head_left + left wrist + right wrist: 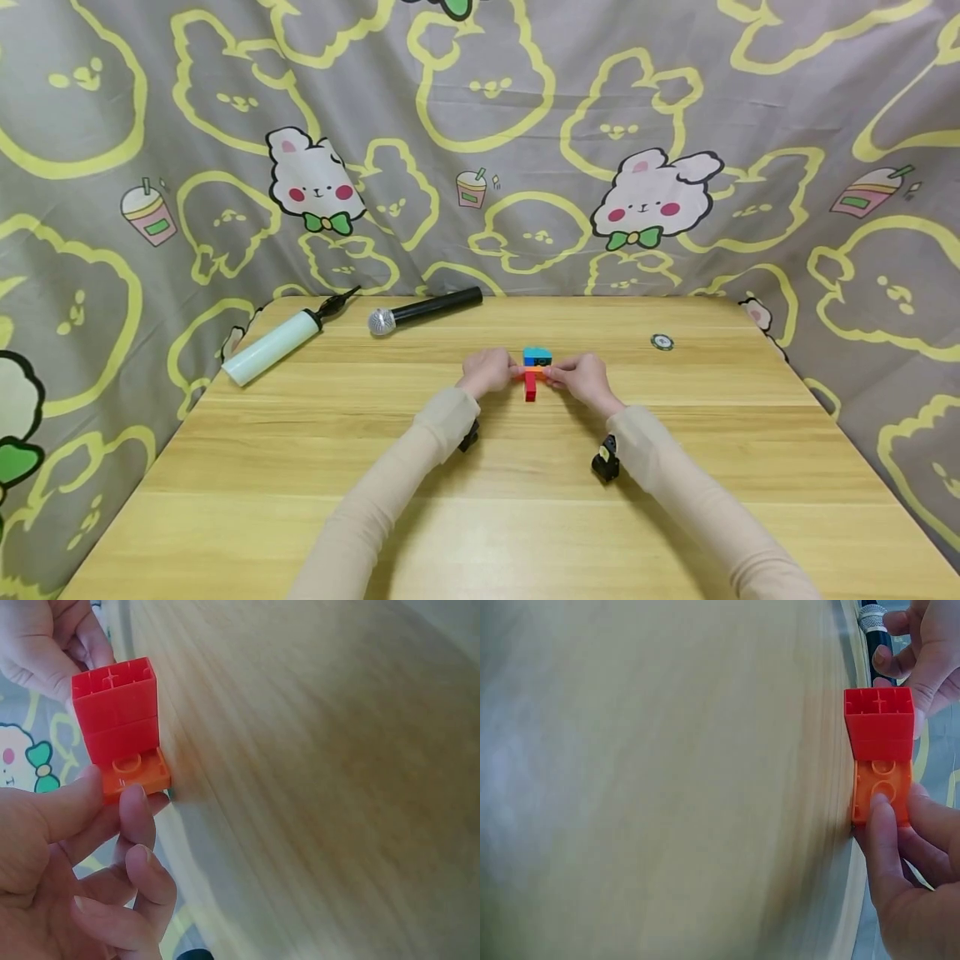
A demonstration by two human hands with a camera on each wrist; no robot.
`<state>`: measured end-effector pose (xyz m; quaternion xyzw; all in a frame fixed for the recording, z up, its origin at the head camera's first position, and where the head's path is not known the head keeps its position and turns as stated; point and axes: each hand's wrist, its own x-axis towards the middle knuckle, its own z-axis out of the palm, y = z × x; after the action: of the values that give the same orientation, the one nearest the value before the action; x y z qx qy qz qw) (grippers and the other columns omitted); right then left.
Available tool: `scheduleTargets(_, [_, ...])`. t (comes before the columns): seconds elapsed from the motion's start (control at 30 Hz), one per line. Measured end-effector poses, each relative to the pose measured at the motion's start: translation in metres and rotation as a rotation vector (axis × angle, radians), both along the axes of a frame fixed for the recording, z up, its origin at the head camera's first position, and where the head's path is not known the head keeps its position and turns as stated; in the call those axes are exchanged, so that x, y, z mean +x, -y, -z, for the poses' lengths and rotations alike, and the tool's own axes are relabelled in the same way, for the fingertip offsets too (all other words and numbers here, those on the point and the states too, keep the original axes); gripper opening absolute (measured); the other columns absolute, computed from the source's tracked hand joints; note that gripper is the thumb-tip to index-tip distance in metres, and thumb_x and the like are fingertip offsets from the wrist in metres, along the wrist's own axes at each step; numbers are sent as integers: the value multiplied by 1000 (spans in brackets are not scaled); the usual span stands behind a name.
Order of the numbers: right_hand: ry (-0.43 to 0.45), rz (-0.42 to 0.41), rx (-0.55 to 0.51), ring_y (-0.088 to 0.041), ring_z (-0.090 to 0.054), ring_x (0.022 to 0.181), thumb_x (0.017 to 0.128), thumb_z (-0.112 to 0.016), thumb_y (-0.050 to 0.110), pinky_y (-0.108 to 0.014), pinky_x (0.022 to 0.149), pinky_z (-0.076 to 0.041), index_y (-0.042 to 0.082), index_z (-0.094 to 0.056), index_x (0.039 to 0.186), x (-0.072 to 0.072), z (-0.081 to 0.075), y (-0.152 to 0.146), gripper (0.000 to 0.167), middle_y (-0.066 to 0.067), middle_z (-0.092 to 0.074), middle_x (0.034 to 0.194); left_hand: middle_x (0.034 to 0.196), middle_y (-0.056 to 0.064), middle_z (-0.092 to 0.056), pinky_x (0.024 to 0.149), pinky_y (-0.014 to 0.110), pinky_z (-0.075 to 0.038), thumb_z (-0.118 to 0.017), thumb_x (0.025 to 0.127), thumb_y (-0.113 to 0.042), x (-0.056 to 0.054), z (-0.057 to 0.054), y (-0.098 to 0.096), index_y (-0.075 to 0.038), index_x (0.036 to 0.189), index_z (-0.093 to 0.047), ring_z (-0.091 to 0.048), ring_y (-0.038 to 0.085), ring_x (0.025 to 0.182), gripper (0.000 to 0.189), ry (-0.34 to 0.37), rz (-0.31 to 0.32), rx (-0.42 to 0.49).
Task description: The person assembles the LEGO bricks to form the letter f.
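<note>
Both hands hold one toy-brick assembly above the wooden table. Its orange brick [536,371] runs crosswise, and stacked red bricks [530,388] stick out from it toward me. Behind the orange part are a blue brick [537,353] and a dark one. My left hand [489,371] pinches the left end of the orange brick between thumb and fingers. On the other end, the right hand [587,381] pinches it likewise. In the left wrist view the hollow underside of the red bricks [120,716] shows; the blue part is mostly hidden there.
A black microphone [435,308] with a silver head lies at the back of the table [540,533]. Left of it is a pale hand pump [277,346] with a black nozzle. A round chip [662,342] lies at the back right. A patterned curtain [525,167] hangs behind.
</note>
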<state>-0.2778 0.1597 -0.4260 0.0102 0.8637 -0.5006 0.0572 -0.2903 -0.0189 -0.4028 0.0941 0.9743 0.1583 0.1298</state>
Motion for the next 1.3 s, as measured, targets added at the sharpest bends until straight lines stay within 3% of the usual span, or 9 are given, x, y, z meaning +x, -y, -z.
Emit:
scheduleTargets(0.3, [-25, -50, 57, -13, -71, 68, 89, -69, 16, -22, 63, -55, -5, -73, 97, -6, 1, -7, 23, -18, -73, 86, 60, -3, -39, 54, 26, -23, -50, 97, -39, -5, 0, -4, -22, 90, -76, -30, 12, 56, 32, 5, -1, -20])
scheduleTargets(0.53, [37, -32, -38, -13, -71, 74, 89, -68, 13, -22, 66, -55, -8, -71, 102, -13, -5, -11, 24, -20, -72, 94, 59, -2, -37, 58, 28, -27, -50, 98, -40, -14, -6, -6, -17, 80, -72, -33, 13, 58, 36, 41, -3, 3])
scheduleTargets(0.6, [45, -27, -57, -13, -71, 74, 89, -68, 12, -22, 66, -55, -9, -71, 102, -14, -6, -11, 25, -22, -72, 95, 59, -2, -38, 61, 29, -29, -50, 98, -40, -14, -8, -6, -17, 70, -67, -35, 13, 59, 40, 52, -5, 0])
scheduleTargets(0.97, [79, -32, -62, -12, -71, 72, 88, -68, 11, -22, 66, -55, -9, -71, 102, -10, -5, -13, 24, -23, -71, 95, 50, -5, -37, 65, 31, -30, -50, 98, -41, -8, -6, -6, -18, 54, -49, -35, 12, 56, 49, 78, -13, 0])
scheduleTargets(1.3, [62, -59, -44, -10, -71, 68, 87, -70, 15, -22, 64, -55, -9, -71, 100, -7, -3, -20, 26, -19, -73, 87, 48, -5, -38, 61, 29, -29, -48, 98, -43, -3, -5, -10, -19, 52, -45, -35, 12, 53, 52, 75, -3, -3])
